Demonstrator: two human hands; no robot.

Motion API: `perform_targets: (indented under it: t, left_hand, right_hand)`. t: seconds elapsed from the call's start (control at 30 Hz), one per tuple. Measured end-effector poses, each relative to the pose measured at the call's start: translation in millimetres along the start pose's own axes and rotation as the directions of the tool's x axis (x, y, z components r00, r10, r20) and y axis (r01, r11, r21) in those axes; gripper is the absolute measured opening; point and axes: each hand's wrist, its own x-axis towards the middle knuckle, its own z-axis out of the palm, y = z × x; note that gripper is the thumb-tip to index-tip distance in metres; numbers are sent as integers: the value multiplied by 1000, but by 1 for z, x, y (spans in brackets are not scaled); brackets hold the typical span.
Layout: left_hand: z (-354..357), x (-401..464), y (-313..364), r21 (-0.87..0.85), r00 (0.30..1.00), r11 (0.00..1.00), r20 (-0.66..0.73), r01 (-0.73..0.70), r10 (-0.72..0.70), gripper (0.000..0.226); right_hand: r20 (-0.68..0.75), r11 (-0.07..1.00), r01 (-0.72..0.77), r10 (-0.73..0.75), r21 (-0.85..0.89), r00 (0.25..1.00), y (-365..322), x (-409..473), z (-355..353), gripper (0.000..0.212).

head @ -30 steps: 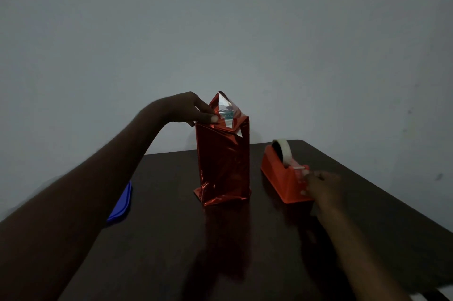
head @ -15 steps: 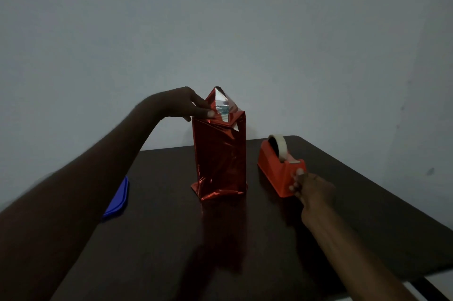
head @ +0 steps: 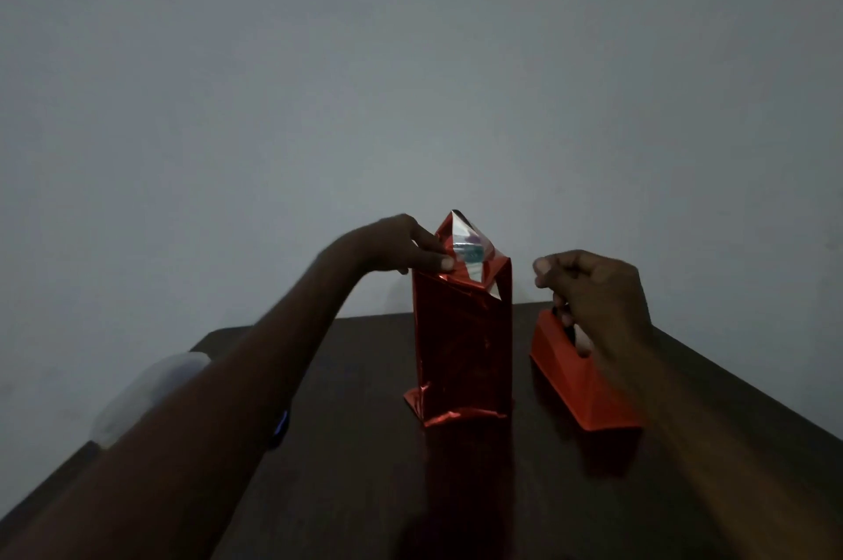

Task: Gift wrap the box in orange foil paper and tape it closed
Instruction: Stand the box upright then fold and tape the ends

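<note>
The tall box wrapped in shiny orange foil [head: 460, 340] stands upright in the middle of the dark table [head: 356, 495]. Its top flap is folded into a point, and the silver underside shows. My left hand [head: 397, 244] pinches the foil at the box's top left edge. My right hand [head: 593, 290] hovers just right of the box top, above the orange tape dispenser [head: 579, 395]. Its thumb and fingers are closed together, and in the dim light I cannot make out any tape strip between them.
A blue flat object [head: 280, 427] peeks out from behind my left forearm. A pale blurred shape [head: 146, 390] lies at the table's left edge. A plain wall stands right behind the table. The table's right edge runs diagonally past the dispenser.
My right hand has lifted from the front end of the tape dispenser and moved up toward the box top. My left hand keeps its pinch on the foil. The camera has moved closer.
</note>
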Motion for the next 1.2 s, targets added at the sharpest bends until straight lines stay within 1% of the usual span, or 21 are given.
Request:
perform_targets:
  t: [0.13,0.23,0.3,0.37,0.4,0.47,0.53,0.63,0.7,0.77,0.87,0.97,1.03,1.07,1.13,1.2]
  left_hand:
    - [2,0,0,-19,1000,1000,-13,-5,4,33]
    - [1,0,-2,-19,1000,1000,-18,-7,6,35]
    - [2,1,-3,-22,1000,1000,-15,-3,2,35]
    - [2,2,-4,-22,1000,1000,-20,7,-7,37]
    - [2,2,-4,-20,1000,1000,-21,12,-13,38]
    - [3,3,-5,-32,999,999,-24,20,-21,39]
    - [3,3,-5,-37,999,999,-30,25,-26,37]
    - [3,4,-7,-26,999,999,-25,29,-30,39]
    - [3,3,-7,-24,999,999,-19,28,-29,41]
    - [3,3,-8,-14,1000,1000,-15,27,-27,44]
    - [3,3,-8,-4,1000,1000,-16,24,-24,45]
    - [2,4,-7,-15,999,999,-17,31,-31,42]
    - [1,3,-6,-14,999,999,-24,39,-40,38]
    - [1,2,-5,-5,999,999,-28,41,-41,36]
    - [0,2,-4,6,999,999,-27,37,-37,37]
    - [0,1,-3,-10,999,999,-19,33,-33,40]
  right_hand:
    - [121,993,102,-94,-59,988,-26,25,20,5]
    - [209,977,158,-126,-142,970,-47,46,39,6]
    - [312,959,160,-82,-234,947,-59,57,50,8]
    - [398,927,129,24,-351,917,-66,69,62,7]
    - [417,901,116,76,-417,906,-67,74,68,5]
    - [406,829,113,146,-548,902,-65,85,78,15]
    - [379,763,103,194,-638,905,-63,93,84,25]
    - [350,674,106,238,-731,906,-59,100,87,27]
    - [343,611,137,234,-780,910,-55,101,88,24]
    - [346,554,181,208,-813,915,-52,102,90,23]
    - [350,434,257,149,-864,925,-50,102,95,23]
    - [350,295,310,93,-904,932,-52,95,98,33]
    - [329,218,317,18,-923,944,-52,89,96,37]
    - [325,212,325,-38,-922,945,-50,89,94,35]
    - [308,264,348,-181,-899,934,-45,91,88,27]
    - [225,400,340,-307,-851,925,-41,95,81,30]
